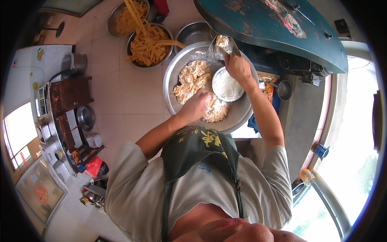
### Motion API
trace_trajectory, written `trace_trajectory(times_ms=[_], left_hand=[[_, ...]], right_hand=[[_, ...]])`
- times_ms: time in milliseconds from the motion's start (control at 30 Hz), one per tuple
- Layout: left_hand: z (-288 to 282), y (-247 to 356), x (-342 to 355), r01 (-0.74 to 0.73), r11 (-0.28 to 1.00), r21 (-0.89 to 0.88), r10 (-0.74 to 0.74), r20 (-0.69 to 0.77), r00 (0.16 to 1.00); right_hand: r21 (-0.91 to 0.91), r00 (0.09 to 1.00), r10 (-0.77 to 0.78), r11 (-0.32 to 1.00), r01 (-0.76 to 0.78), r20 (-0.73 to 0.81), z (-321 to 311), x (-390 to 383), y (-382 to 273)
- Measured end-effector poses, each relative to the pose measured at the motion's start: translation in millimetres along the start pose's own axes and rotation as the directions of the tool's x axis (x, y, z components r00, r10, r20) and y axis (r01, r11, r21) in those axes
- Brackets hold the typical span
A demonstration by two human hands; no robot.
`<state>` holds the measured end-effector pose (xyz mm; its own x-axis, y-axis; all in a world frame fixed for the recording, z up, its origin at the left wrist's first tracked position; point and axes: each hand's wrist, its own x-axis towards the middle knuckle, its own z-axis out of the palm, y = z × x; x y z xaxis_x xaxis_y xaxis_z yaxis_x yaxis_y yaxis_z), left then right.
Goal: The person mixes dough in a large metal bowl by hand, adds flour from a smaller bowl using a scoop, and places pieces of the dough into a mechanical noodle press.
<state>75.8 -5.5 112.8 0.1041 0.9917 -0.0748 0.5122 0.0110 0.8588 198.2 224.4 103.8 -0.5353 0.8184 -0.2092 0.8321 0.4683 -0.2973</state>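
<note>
A large steel basin holds crumbly, floury dough and a small round bowl of white flour. My right hand grips a metal scraper or scoop with a lump of dough on it, at the basin's far right, above the flour bowl. My left hand is curled at the lower middle of the basin, against the dough beside the flour bowl; whatever its fingers hold is hidden.
Two bowls of wide yellow noodles and a steel bowl stand beyond. A green machine overhangs the right, near a ladle. A counter with pots lines the left. Someone's red trouser leg shows at the top.
</note>
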Motion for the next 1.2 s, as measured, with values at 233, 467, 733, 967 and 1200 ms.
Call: trace_trajectory(times_ms=[233,467,733,967,1200], left_hand=[[28,-64,8,0.196,0.98,-0.027,-0.192,0.109,0.975],[42,-77,14,0.207,0.972,-0.11,-0.172,0.262,0.95],[19,-40,23,0.107,0.952,-0.286,-0.085,0.091,0.992],[-2,-24,44,0.016,0.974,-0.227,-0.02,-0.018,1.0],[-20,-16,111,-0.023,0.995,-0.096,0.014,-0.091,0.996]], right_hand=[[-0.011,0.998,0.07,0.998,-0.07,0.008,0,28,-15],[-0.103,0.997,0.078,0.992,-0.078,0.0,12,53,-1],[-0.115,0.987,-0.042,0.993,0.024,-0.156,27,51,10],[-0.073,0.999,0.024,0.997,-0.022,0.021,25,37,-11],[0.044,0.99,0.106,0.994,-0.102,-0.097,-3,8,10]])
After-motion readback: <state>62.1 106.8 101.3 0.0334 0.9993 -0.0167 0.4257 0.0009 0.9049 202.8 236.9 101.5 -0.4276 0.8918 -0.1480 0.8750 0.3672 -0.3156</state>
